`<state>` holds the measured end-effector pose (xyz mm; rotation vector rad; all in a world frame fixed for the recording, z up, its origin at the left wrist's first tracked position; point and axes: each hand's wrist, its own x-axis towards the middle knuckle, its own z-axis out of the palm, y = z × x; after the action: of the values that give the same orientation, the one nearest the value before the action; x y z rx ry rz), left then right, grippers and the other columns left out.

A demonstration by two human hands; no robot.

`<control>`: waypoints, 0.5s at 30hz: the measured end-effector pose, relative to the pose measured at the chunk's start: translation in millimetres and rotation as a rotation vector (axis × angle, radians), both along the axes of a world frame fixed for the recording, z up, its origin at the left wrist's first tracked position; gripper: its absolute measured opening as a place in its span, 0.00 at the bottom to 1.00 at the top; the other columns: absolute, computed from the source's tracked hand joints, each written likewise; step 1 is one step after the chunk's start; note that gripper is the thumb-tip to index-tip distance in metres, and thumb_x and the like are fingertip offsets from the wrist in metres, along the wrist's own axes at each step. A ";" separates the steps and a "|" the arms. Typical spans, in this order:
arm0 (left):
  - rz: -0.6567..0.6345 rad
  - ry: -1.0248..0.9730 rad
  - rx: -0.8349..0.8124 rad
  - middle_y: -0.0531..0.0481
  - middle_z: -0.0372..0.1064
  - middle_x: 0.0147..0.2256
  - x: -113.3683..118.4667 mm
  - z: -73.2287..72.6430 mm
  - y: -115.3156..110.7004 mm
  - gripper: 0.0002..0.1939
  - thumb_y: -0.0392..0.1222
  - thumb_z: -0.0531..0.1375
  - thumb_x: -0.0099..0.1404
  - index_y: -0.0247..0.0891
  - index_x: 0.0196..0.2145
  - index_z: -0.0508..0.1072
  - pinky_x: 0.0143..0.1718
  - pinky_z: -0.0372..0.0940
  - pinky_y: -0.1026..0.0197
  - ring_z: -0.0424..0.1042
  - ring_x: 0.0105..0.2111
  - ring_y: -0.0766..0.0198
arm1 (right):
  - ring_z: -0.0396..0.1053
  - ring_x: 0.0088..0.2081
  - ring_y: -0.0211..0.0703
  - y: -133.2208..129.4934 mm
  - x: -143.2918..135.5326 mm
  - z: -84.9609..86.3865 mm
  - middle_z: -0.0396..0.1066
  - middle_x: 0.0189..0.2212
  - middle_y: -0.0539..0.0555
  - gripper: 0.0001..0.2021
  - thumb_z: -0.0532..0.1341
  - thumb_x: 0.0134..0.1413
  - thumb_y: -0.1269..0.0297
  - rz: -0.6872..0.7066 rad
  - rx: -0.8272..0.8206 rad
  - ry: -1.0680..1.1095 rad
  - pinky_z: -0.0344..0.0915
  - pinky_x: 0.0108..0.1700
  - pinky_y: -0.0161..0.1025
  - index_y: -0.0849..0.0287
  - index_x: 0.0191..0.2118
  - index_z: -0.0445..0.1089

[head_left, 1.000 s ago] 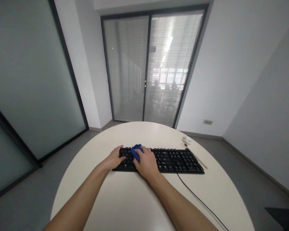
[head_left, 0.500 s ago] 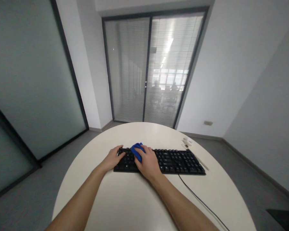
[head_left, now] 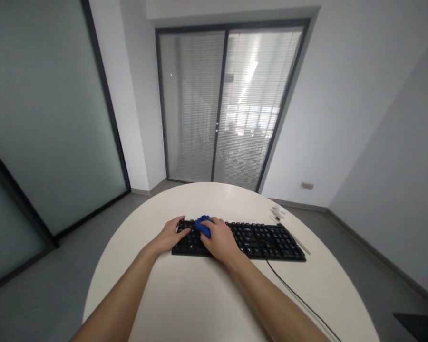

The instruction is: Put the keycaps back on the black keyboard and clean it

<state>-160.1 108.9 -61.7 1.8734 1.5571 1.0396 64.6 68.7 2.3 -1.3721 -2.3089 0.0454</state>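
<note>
A black keyboard lies across the round table, its cable leading off toward the near right. At its left end, my left hand grips the edge, thumb on top of the keys and fingers along the side. My right hand is closed on a bunched blue cloth, which rests on the left part of the keys. The palm and forearm cover the keys beneath.
The cream round table has a curved edge all around. Near its right edge lie a thin pale stick and some small white items. The black cable runs beside my right forearm. A glass door with blinds stands beyond.
The blue cloth has shifted slightly and looks more tightly bunched under my right hand. My left hand keeps hold of the keyboard's end. The whole view has moved a little.
</note>
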 end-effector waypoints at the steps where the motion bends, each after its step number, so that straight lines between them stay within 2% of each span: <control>1: 0.006 0.011 0.010 0.37 0.67 0.58 -0.2 0.1 0.8 0.31 0.55 0.57 0.63 0.33 0.58 0.69 0.63 0.55 0.48 0.65 0.59 0.47 | 0.66 0.48 0.49 2.1 -1.7 1.4 0.71 0.49 0.56 0.15 0.58 0.61 0.61 0.001 0.005 -0.002 0.61 0.53 0.44 0.52 0.53 0.72; 4: -0.003 0.034 0.036 0.39 0.69 0.57 -1.4 -0.3 2.9 0.26 0.51 0.50 0.68 0.33 0.56 0.71 0.63 0.56 0.50 0.66 0.58 0.51 | 0.64 0.53 0.51 6.4 -8.7 3.1 0.68 0.55 0.56 0.18 0.58 0.62 0.57 0.030 0.028 -0.012 0.60 0.55 0.46 0.49 0.56 0.70; 7: -0.016 0.071 0.068 0.40 0.69 0.57 -2.6 -1.9 3.5 0.25 0.50 0.50 0.68 0.34 0.56 0.71 0.63 0.56 0.51 0.66 0.58 0.52 | 0.63 0.56 0.53 9.4 -13.1 3.3 0.64 0.60 0.55 0.19 0.58 0.62 0.55 0.070 0.002 -0.061 0.60 0.57 0.48 0.46 0.58 0.69; 11: -0.007 0.122 0.098 0.40 0.69 0.56 -3.5 -5.0 2.9 0.25 0.49 0.50 0.68 0.34 0.56 0.71 0.63 0.56 0.49 0.65 0.58 0.50 | 0.67 0.51 0.50 13.9 -8.1 5.9 0.68 0.56 0.56 0.20 0.58 0.60 0.62 0.061 -0.032 -0.112 0.62 0.54 0.45 0.50 0.57 0.71; 15: -0.003 0.146 0.101 0.40 0.70 0.56 -4.2 -6.9 3.0 0.25 0.50 0.50 0.68 0.34 0.56 0.70 0.62 0.57 0.49 0.66 0.58 0.49 | 0.68 0.49 0.51 16.3 9.3 6.8 0.71 0.51 0.58 0.18 0.59 0.57 0.64 -0.009 -0.028 -0.121 0.62 0.52 0.45 0.52 0.54 0.73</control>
<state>-164.3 111.9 -68.6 2.0608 1.6085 1.0165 73.9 85.0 9.1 -1.4353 -2.4089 -0.0081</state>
